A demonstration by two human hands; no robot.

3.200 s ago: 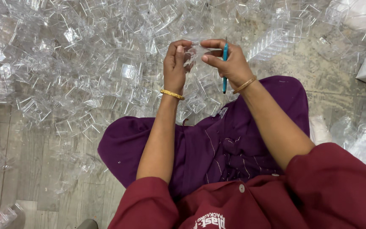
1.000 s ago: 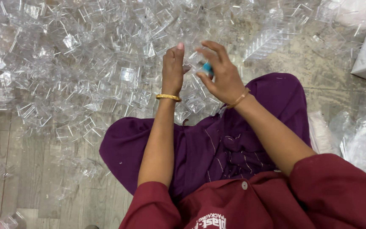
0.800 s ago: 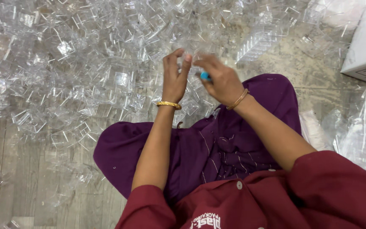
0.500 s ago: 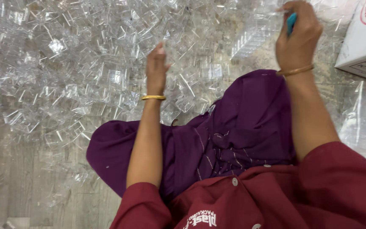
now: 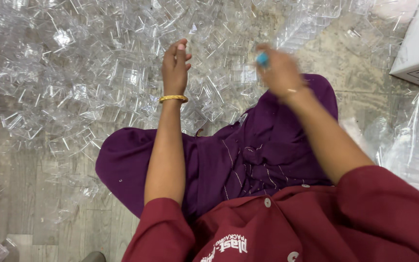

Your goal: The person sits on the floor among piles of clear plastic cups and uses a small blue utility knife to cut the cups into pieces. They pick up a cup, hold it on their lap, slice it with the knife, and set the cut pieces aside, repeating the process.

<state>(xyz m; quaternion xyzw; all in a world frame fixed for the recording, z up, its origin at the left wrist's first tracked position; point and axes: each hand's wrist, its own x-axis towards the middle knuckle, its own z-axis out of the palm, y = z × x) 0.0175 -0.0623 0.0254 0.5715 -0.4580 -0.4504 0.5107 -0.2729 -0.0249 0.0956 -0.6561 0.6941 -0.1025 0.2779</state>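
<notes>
On the floor [image 5: 35, 194] clear plastic boxes [image 5: 122, 77], light and brittle, want edge holds; your left hand [image 5: 174, 65] hovers loosely open, your right hand [image 5: 278, 73] pinches a blue tool [image 5: 263, 59].

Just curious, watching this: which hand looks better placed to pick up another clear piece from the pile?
Probably the left hand: its open fingers rest right over the clear plastic pieces. The right hand, blurred, already grips a blue tool.

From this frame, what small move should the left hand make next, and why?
Probably lower the left hand onto the pile of clear plastic pieces just beneath it and pick one up. It looks empty, fingers extended over the pile, while the blurred right hand grips a blue tool with no piece visibly between the hands.
</notes>
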